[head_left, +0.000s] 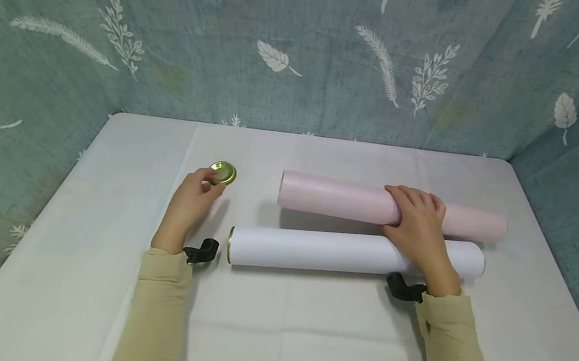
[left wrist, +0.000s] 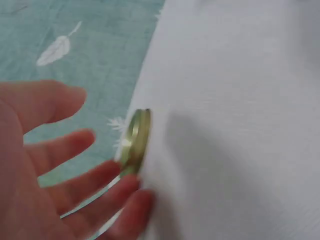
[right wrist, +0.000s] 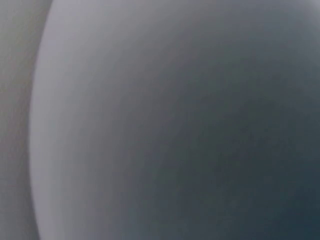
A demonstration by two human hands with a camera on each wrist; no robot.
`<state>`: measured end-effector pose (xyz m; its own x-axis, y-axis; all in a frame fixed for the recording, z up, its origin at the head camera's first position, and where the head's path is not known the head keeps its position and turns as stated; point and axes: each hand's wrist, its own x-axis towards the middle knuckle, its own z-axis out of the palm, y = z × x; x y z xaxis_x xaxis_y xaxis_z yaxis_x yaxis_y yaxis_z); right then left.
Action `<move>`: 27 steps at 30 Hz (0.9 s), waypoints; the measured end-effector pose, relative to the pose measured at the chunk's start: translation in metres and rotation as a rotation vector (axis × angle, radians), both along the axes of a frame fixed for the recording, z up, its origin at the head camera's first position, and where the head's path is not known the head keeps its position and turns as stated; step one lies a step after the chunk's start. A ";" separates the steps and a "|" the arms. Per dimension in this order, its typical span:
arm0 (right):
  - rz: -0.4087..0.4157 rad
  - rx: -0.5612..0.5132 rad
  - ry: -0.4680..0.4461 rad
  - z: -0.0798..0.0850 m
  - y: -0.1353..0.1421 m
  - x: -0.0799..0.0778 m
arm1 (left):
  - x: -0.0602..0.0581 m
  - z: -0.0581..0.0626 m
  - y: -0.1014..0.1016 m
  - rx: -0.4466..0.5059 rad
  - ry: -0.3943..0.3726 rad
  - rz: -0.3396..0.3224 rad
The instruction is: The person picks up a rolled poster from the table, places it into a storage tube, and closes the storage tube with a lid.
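Observation:
My left hand (head_left: 191, 201) is at a round gold lid (head_left: 223, 173) on the left of the table. In the left wrist view its fingers are spread, the thumb stands apart, and the lower fingertips are at the edge of the lid (left wrist: 136, 142). My right hand (head_left: 420, 223) grips a pink tube (head_left: 336, 198) from above, toward its right part. A shadow lies under the pink tube. Nearer to me lies a white tube (head_left: 308, 251) with a gold rim at its left end, under the right wrist. A blurred pale curved surface (right wrist: 100, 120) fills the right wrist view.
A white cloth covers the table (head_left: 280, 348). Behind it and at both sides hangs a green leaf-patterned curtain (head_left: 320, 106). Each wrist carries a black camera mount, the left one (head_left: 202, 251) close to the white tube's rimmed end.

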<state>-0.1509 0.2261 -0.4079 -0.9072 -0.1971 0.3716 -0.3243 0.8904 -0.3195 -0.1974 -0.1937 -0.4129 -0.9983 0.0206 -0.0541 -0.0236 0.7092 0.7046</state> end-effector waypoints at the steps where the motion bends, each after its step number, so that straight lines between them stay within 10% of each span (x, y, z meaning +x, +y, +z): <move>1: 0.002 -0.002 0.003 -0.001 0.000 0.001 | 0.000 -0.003 0.000 -0.002 0.011 0.015; 27: 0.005 -0.006 0.014 0.000 0.000 0.000 | 0.006 -0.010 0.013 -0.331 0.098 0.033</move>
<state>-0.1507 0.2263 -0.4078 -0.9011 -0.1995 0.3851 -0.3333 0.8866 -0.3206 -0.1911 -0.1811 -0.4225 -0.9990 -0.0143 0.0435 0.0061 0.8999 0.4362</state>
